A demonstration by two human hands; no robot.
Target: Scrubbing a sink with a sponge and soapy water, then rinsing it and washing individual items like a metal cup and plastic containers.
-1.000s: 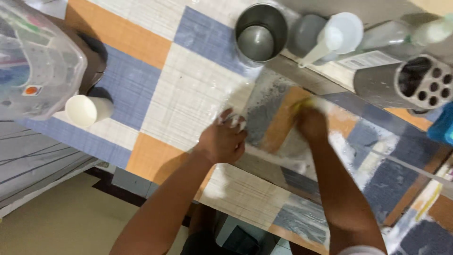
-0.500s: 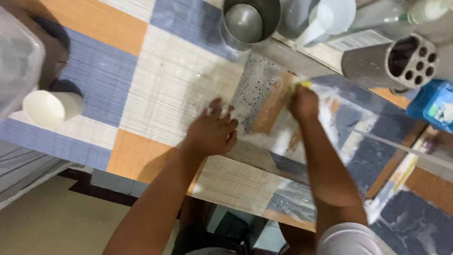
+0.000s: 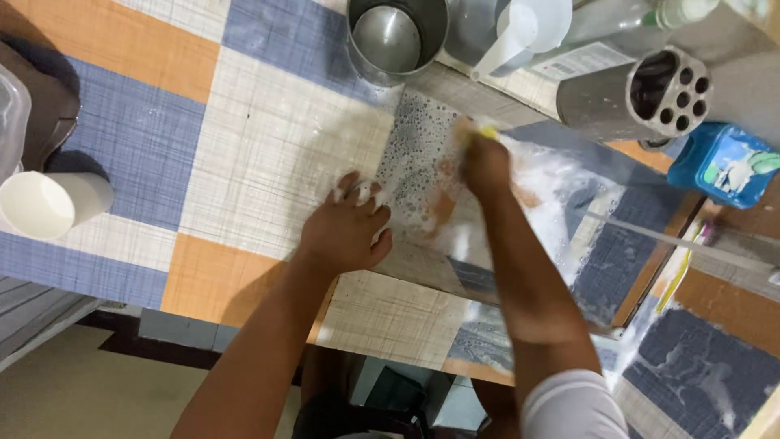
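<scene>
On the checked worktop (image 3: 268,154), a soapy clear glass pane (image 3: 487,211) lies flat near its front edge; it looks slick and brittle, so brace its edges. Your left hand (image 3: 345,232) rests spread on it; right hand (image 3: 485,162) is clenched on a yellow sponge (image 3: 487,132)

The right hand (image 3: 485,167) hides nearly all of the yellow sponge (image 3: 488,132), foam blurs the glass sheet (image 3: 520,244) under it, and the edges cut off the white cup (image 3: 45,203) at nine o'clock and the steel pot (image 3: 396,36) at twelve o'clock.
</scene>
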